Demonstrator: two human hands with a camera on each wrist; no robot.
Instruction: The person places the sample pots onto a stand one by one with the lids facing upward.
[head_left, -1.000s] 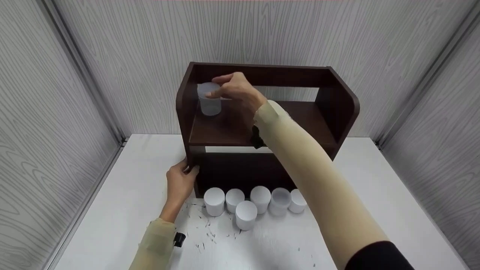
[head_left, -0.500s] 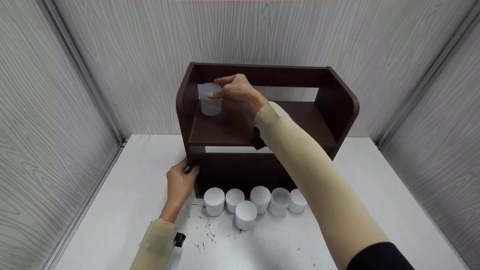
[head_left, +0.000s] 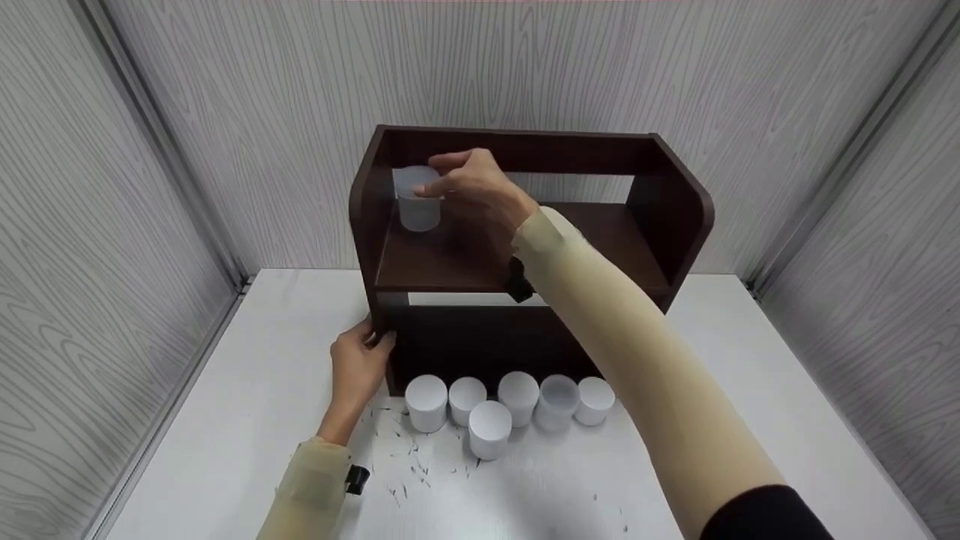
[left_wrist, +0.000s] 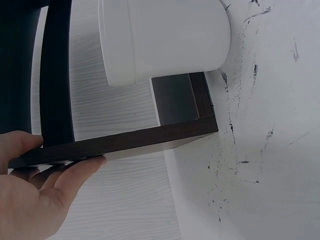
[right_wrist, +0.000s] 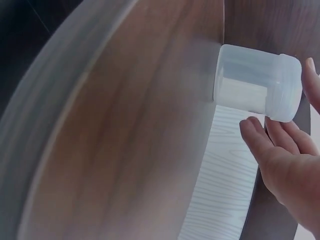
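At about eight o'clock from the middle of the brown shelf (head_left: pixel 450 262), its left side panel is gripped by the left hand (head_left: pixel 358 367), the thumb on the inner face and the other fingers on the outer, where they are partly hidden. At ten o'clock, the clear container (head_left: pixel 418 214) is stood upright on the upper board, near the left panel. Its lid is loosely bracketed by the right hand (head_left: pixel 480 180); the fingers are spread and slightly bent, seemingly released, though contact cannot be told.

At six o'clock, the lower opening is blocked by a row of four white jars (head_left: pixel 427 405) and a translucent jar (head_left: pixel 557 405), second from the right; another white jar, the front jar (head_left: pixel 489 431), is set at seven o'clock from the row's middle. The surface (head_left: pixel 787 420) is flecked with dark marks (head_left: pixel 416 472) under the left end.

From five o'clock, the upper board is crossed by the beige right sleeve (head_left: pixel 622 322), and part of the shelf is covered by it. In the left wrist view, a white jar is cut off by the top edge; in the right wrist view, the right hand is cropped at three o'clock.
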